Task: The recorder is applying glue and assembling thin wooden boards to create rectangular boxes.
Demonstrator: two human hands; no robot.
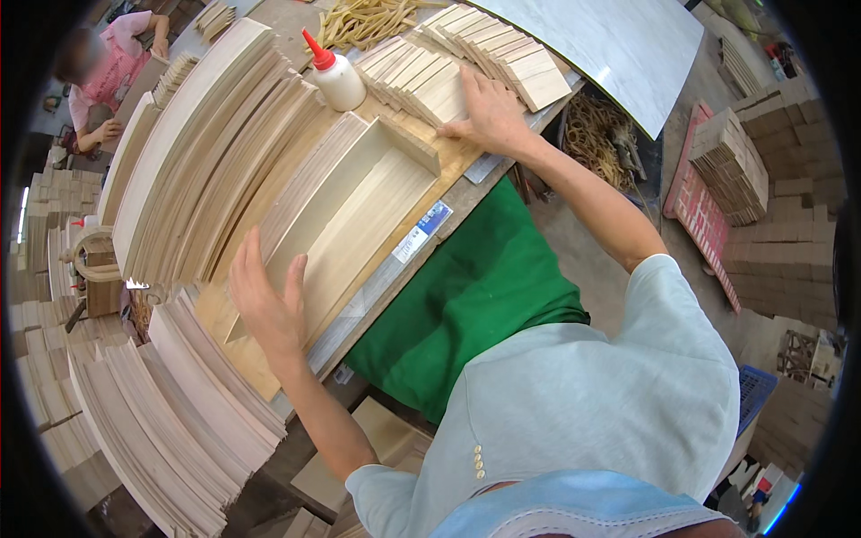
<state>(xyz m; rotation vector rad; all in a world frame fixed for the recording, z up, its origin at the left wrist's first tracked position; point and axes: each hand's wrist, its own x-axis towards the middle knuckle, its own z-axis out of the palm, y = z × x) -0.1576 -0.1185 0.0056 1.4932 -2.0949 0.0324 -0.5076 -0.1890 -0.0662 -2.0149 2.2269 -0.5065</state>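
A long, shallow, partly assembled wooden box [377, 202] lies on the workbench in front of me, with a long side board and a short end piece standing up. My left hand [272, 300] is over its near left end, fingers and thumb apart; whether it touches the wood I cannot tell. My right hand [493, 112] is beside the fanned row of small wooden boards [439, 92], thumb and fingers spread at the nearest board. A white glue bottle [341, 85] with a red nozzle stands upright behind the box.
Stacked long boards [202, 152] fill the bench's left; more long boards [170, 403] lie nearer me. Wood strips [368, 22] are heaped at the back. A pale sheet [619, 45] lies far right, above a bin of scraps [601, 143]. Another person [112, 67] works at the far left.
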